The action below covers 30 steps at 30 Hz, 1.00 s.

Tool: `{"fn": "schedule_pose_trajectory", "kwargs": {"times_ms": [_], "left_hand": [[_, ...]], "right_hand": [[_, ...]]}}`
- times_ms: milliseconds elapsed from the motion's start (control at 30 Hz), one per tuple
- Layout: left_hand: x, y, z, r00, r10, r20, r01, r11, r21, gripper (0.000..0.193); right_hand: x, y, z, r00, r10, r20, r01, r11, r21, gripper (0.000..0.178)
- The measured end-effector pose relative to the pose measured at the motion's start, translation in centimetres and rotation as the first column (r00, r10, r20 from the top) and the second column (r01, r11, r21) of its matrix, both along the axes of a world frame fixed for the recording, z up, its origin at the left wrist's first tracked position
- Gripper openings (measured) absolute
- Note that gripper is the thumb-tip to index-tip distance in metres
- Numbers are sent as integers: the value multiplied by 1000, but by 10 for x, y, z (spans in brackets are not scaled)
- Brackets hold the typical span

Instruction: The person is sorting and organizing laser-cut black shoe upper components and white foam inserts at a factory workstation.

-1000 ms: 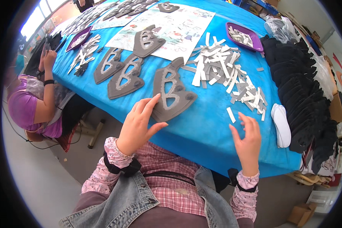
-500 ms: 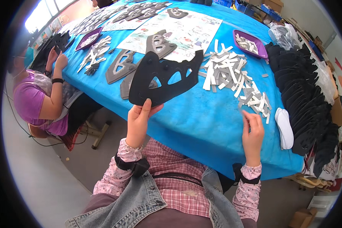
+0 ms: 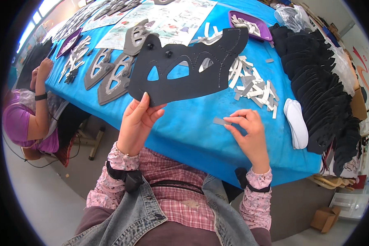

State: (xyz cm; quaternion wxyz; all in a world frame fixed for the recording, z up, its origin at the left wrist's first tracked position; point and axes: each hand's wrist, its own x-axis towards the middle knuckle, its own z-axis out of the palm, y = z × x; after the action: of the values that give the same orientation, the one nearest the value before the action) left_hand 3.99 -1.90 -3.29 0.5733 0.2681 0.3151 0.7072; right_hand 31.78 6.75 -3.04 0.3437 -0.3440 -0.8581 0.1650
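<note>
My left hand (image 3: 138,117) pinches the lower left edge of a black shoe-upper panel (image 3: 192,88), thumb on top. The panel is held up above the table, with cut-out openings, stitched lines and two small dark knobs near its upper left. My right hand (image 3: 248,131) is apart from it at the lower right, with thumb and fingers closed on a small grey strip (image 3: 219,121). Just beyond that hand lies a loose heap of white and grey strips (image 3: 256,91), partly hidden behind the panel.
Grey panels (image 3: 115,78) and patterned sheets (image 3: 168,20) lie on the blue-covered table (image 3: 192,129). A purple tray (image 3: 267,33) of strips stands far right. Black panels (image 3: 311,86) are stacked along the right edge, near a white insole-shaped item (image 3: 296,123). A co-worker (image 3: 35,110) sits left.
My right hand has come left from beside the strip heap and now shows a grey strip in its fingers. The black panel has turned flatter toward me and appears larger; the view has shifted.
</note>
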Motion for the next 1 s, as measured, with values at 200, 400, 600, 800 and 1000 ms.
{"fn": "schedule_pose_trajectory", "kwargs": {"times_ms": [200,400,600,800,1000], "left_hand": [[17,23,-10,999,-34,-31,32,997,-65,25],[19,24,-16,998,-28,-49,25,998,-63,26],[17,21,-11,996,-86,-37,86,996,-15,28],[17,21,-11,992,-118,-39,117,993,-26,29],[22,17,-6,997,-68,-40,65,996,-56,27]], "right_hand": [[-1,-1,2,1000,-20,17,21,997,-79,21],[3,-28,16,994,71,-81,-63,994,89,23],[60,-123,-30,964,265,-14,-233,817,-527,8],[142,-209,-142,814,-282,507,580,390,-715,47],[118,-24,-90,887,-457,70,415,720,-557,45]]}}
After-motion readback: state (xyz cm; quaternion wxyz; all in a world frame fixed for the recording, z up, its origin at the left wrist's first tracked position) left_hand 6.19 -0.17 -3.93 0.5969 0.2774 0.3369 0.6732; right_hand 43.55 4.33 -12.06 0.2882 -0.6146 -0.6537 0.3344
